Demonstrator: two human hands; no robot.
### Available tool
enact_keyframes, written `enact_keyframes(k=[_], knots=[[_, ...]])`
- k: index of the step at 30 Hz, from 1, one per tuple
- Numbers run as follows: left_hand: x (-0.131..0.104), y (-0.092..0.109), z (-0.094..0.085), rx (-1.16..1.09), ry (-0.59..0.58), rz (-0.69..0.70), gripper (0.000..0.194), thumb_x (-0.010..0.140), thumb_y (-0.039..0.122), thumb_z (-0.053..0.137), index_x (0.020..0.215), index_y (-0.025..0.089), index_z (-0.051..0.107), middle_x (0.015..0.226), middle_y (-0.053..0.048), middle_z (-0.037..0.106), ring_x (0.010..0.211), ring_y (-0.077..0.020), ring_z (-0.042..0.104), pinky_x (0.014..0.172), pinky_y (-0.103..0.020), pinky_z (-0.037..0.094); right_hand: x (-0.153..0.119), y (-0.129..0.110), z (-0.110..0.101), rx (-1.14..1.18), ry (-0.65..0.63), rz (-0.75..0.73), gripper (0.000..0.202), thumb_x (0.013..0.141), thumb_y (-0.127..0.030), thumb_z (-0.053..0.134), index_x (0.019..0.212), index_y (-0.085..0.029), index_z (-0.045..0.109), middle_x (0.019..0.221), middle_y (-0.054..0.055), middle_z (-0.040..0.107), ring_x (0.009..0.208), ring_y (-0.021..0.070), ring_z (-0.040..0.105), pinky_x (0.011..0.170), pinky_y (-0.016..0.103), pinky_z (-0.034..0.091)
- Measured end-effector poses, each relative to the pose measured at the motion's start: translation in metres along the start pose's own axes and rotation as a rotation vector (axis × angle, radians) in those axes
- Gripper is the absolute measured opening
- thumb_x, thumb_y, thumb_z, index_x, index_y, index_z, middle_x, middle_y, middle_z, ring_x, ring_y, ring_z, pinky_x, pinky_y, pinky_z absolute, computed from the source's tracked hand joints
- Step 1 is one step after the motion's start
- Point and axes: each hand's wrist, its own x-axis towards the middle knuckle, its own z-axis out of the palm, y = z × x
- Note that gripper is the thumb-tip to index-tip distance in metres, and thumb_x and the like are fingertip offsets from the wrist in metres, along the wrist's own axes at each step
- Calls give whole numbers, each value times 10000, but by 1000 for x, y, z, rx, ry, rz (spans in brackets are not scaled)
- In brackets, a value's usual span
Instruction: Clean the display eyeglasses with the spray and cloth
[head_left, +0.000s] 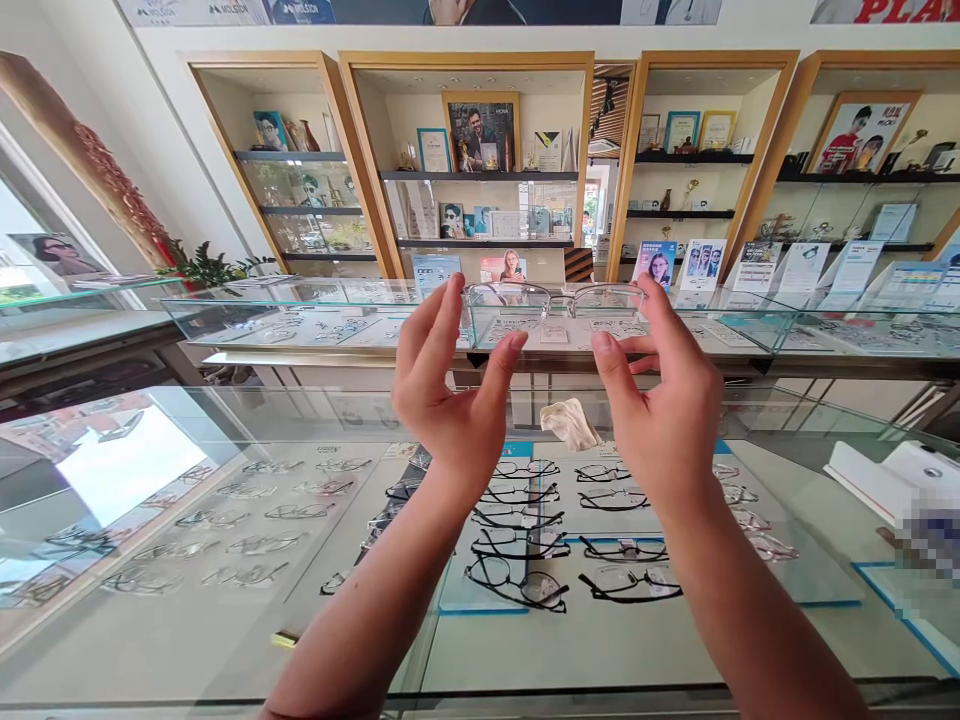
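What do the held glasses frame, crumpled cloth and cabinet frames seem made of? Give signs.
Glasses frame: probably polished metal; thin, silvery glint.
Crumpled cloth: likely matte fabric; soft folds.
Cabinet frames: satin wood or perhaps wood-look laminate; honey-brown tone.

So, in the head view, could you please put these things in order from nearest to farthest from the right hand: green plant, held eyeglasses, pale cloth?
1. Eyeglasses: held up between both hands, at the fingers of the right hand.
2. Pale cloth: on the counter, left of the right hand.
3. Green plant: far left, beyond the near counter.
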Motion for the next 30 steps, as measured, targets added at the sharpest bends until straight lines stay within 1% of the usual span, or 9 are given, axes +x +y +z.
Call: enact_keyframes(k=[4, 7, 10, 15, 21, 24, 30], knots=[[-2, -2, 0, 29, -10, -19, 568, 1002, 375, 833, 1551, 294, 711, 1512, -101, 756, 1439, -327, 694, 1046, -448, 646, 1, 3, -1, -37, -28, -14, 601, 1142, -395, 598, 1730, -297, 522, 1548, 164, 756, 978, 257, 834, 788, 407, 688], [-3, -3, 1, 12, 9, 12, 576, 1001, 374, 841, 1555, 295, 707, 1488, -100, 757, 1429, -329, 695, 1077, -467, 639, 1, 3, 0, -48, -50, -18, 610, 1147, -410, 587, 1736, -280, 502, 1534, 175, 757, 1002, 270, 837, 783, 405, 688], [-3, -2, 1, 0, 18, 41, 585, 994, 362, 852, 1557, 301, 705, 1465, -97, 757, 1421, -330, 694, 1098, -479, 629, 1, 3, 1, -45, -54, -18, 580, 1147, -407, 584, 1707, -268, 526, 1522, 175, 764, 967, 251, 828, 776, 395, 690], [-3, -2, 2, 32, 35, 80, 555, 993, 369, 856, 1524, 283, 722, 1375, -93, 773, 1324, -312, 720, 1054, -468, 637, 0, 2, 2, -47, -47, -15, 534, 1142, -407, 590, 1661, -281, 566, 1497, 160, 780, 939, 247, 818, 763, 404, 686], [-2, -2, 3, 41, 41, 89, 547, 995, 393, 852, 1513, 270, 726, 1316, -96, 763, 1266, -304, 717, 1031, -466, 634, 1, -2, 2, -21, -46, 14, 508, 1131, -422, 600, 1607, -245, 617, 1423, 160, 816, 911, 239, 810, 746, 406, 666], [-1, 0, 3, 48, 58, 109, 538, 987, 385, 865, 1496, 265, 736, 1296, -95, 765, 1239, -297, 723, 1014, -459, 638, 1, -4, 1, -10, -45, 29, 509, 1127, -428, 603, 1604, -252, 624, 1392, 146, 831, 908, 234, 806, 743, 404, 658], [-1, 2, 3, 48, 79, 151, 526, 981, 369, 875, 1480, 266, 743, 1286, -92, 765, 1221, -292, 727, 1000, -451, 634, 2, -3, 1, -26, -62, 37, 516, 1122, -425, 622, 1609, -256, 609, 1444, 150, 806, 923, 234, 804, 753, 400, 659]])
